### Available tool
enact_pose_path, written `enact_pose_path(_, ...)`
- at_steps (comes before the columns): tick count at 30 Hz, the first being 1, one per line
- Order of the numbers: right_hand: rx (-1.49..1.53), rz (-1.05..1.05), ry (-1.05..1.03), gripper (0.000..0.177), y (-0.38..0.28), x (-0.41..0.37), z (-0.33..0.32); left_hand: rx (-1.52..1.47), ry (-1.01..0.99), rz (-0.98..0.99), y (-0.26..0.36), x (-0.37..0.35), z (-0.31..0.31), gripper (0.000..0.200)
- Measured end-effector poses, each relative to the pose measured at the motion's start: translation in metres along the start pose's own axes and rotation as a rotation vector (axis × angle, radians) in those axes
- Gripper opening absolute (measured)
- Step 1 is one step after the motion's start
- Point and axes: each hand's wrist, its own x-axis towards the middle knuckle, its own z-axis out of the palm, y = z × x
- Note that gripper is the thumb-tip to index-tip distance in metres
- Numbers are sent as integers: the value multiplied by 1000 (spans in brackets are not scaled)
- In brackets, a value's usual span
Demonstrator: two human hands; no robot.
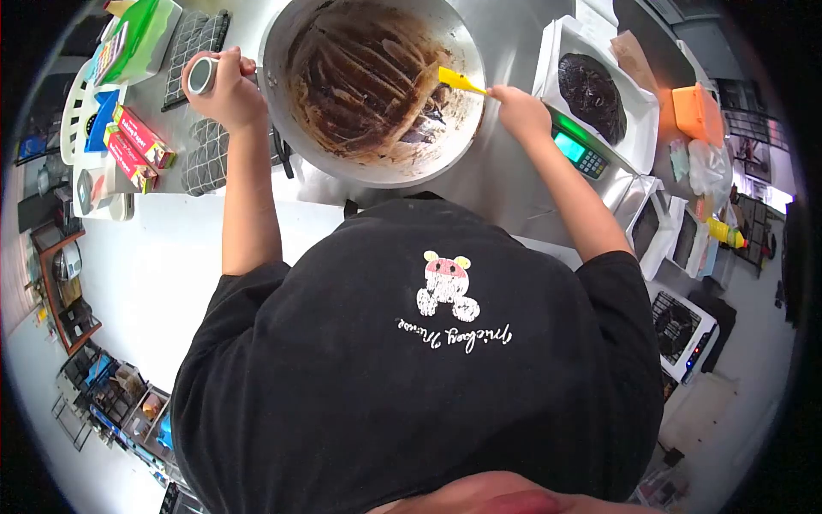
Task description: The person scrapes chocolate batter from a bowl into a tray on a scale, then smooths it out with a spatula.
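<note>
A large metal pan (458, 141) stands tilted toward me on the steel counter, its inside smeared with dark brown batter (360, 86). My left hand (227, 92) is wrapped round the pan's handle (203, 75), whose round hollow end shows above the fingers. At the pan's right rim, my right hand (524, 113) grips a yellow spatula (461, 80). The spatula's blade reaches inside the pan, near streaks where pale metal shows through. Just right of that hand, a paper-lined tin (635, 141) holds dark batter (591, 96) and rests on a digital scale (584, 152) with a lit green display.
On the left are baking paper boxes (141, 141), a green box (141, 38), a wire rack (195, 47) and a grey checked cloth (205, 154). To the right are an orange container (698, 116), more paper-lined tins (651, 224) and a yellow bottle (726, 232).
</note>
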Motion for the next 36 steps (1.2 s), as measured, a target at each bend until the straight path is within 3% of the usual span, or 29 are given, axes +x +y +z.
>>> enact_pose_path(12, 305, 41, -264, 30, -70, -73, 9, 93, 48, 113, 9, -6, 23, 12)
enact_pose_path(16, 469, -52, -230, 34, -94, -69, 0, 77, 70, 111, 15, -7, 28, 13)
enact_pose_path(24, 231, 108, 329, 32, -18, 14, 25, 29, 52, 44, 14, -14, 26, 18)
enact_pose_path(30, 181, 50, 103, 32, -28, -6, 36, 55, 16, 62, 11, -11, 22, 15)
enact_pose_path(36, 240, 17, 48, 32, -42, -27, 35, 76, 37, 66, 11, -12, 25, 14)
